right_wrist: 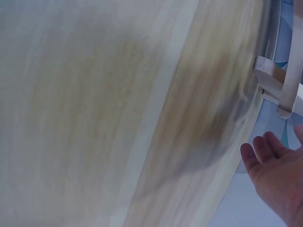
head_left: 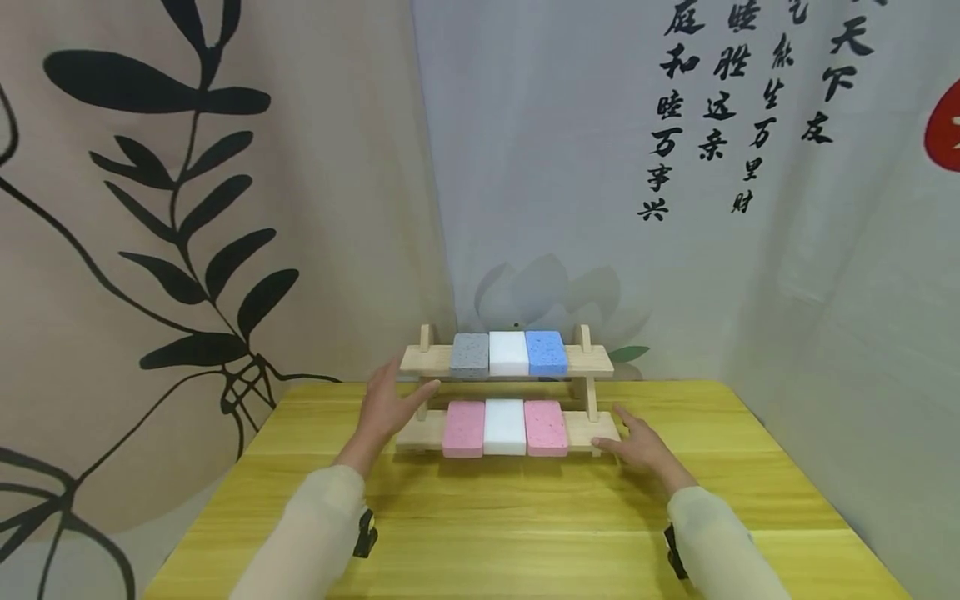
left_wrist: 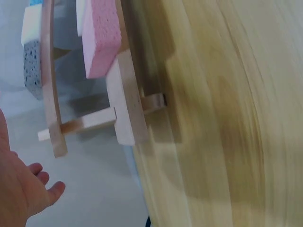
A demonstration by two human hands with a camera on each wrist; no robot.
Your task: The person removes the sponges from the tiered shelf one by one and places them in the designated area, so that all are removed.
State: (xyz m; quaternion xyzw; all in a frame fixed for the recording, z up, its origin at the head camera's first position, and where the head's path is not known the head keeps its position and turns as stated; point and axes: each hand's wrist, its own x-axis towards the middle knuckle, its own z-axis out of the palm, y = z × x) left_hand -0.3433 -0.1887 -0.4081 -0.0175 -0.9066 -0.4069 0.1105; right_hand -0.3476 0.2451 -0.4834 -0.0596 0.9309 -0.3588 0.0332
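A two-tier wooden rack [head_left: 588,358] stands on the table. Its upper shelf carries a grey sponge [head_left: 470,356], a white sponge [head_left: 509,354] and a blue sponge [head_left: 546,353], side by side. On the lower shelf sit a pink sponge [head_left: 464,430], another white sponge [head_left: 505,427] and a second pink sponge [head_left: 545,428]. My left hand [head_left: 384,406] is beside the rack's left end, fingers loose and thumb spread; the left wrist view shows a gap between them. At the lower shelf's right end is my right hand [head_left: 639,444], its fingers extended and holding nothing.
The yellow wood-grain table [head_left: 480,533] extends toward me from the rack. A pale cloth backdrop [head_left: 360,208] with printed leaves and writing hangs right behind the table's far edge, and white cloth [head_left: 847,350] borders the right side.
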